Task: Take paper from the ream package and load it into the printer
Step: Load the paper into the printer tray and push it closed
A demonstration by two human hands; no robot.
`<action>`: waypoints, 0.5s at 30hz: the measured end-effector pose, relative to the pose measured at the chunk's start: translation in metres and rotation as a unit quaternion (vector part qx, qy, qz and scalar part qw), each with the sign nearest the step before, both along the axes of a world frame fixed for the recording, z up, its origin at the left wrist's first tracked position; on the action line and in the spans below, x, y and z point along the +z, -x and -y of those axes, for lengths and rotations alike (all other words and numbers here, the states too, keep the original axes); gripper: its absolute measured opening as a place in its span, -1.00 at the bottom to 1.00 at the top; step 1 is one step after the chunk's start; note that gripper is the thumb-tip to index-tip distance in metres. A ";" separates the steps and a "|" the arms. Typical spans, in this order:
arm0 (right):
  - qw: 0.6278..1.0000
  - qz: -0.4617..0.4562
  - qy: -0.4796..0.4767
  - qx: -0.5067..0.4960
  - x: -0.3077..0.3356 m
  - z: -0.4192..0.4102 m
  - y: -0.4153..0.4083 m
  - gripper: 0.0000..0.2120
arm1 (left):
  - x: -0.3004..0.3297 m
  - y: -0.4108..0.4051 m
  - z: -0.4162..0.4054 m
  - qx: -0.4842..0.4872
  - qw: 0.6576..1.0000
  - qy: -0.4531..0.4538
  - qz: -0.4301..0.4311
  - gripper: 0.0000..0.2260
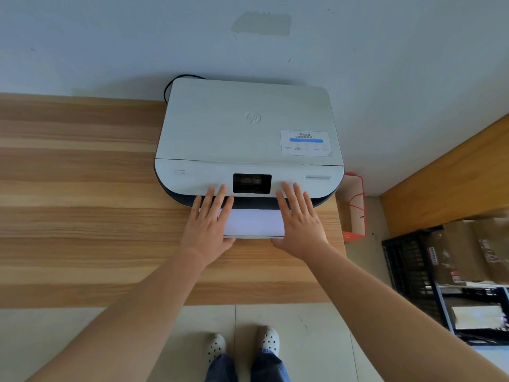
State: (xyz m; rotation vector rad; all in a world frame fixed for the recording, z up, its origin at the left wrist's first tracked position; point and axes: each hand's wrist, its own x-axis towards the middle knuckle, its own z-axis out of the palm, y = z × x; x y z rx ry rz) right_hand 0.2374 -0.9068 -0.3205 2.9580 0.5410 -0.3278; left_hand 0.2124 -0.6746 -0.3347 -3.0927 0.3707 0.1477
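Observation:
A white printer (248, 133) sits on the wooden table (82, 216) against the wall, with a dark screen on its front panel. A stack of white paper (253, 223) sticks out of the tray slot under the front panel. My left hand (210, 224) lies flat on the left side of the stack, fingers spread and pointing at the printer. My right hand (298, 221) lies flat on the right side in the same way. Both thumbs sit at the stack's near edge. No ream package is in view.
A black cable (176, 81) loops behind the printer's back left corner. An orange and white paper bag (355, 208) stands on the floor right of the table. Further right, a black crate (413, 271) and cardboard boxes (468, 249) sit on the floor. My feet stand below the table edge.

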 end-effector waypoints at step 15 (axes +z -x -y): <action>0.999 0.034 0.002 0.000 -0.008 -0.001 -0.016 0.06 | -0.002 -0.024 -0.002 -0.010 1.000 -0.007 0.015 -0.09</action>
